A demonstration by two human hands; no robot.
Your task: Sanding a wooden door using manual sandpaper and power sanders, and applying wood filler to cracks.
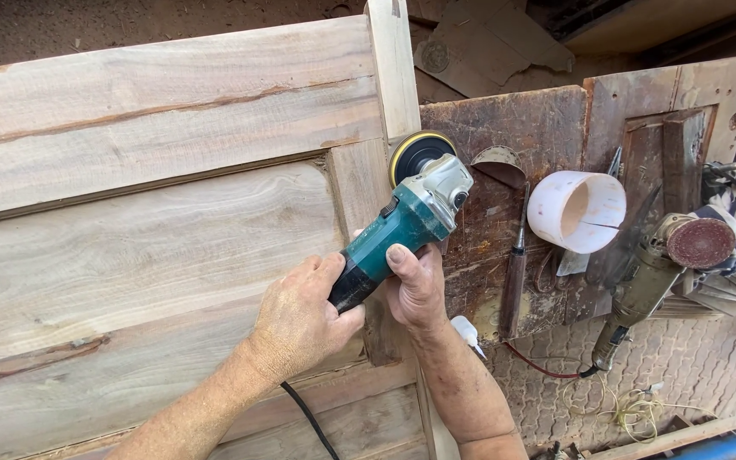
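My left hand (pixel 298 319) grips the black rear handle of a teal and grey angle grinder (pixel 402 223). My right hand (pixel 415 285) wraps the grinder's body just behind the grey gear head. Its black disc with a yellow rim (pixel 415 153) rests against the vertical stile of a large pale wooden door panel (pixel 146 238). A black cord (pixel 304 417) trails from the handle down toward me.
Right of the panel lies a dark worn board (pixel 521 128) with a white plastic pipe section (pixel 577 210), a chisel (pixel 514 273) and a second grinder with a red sanding disc (pixel 698 242). Paved ground with wires (pixel 623 375) lies beyond.
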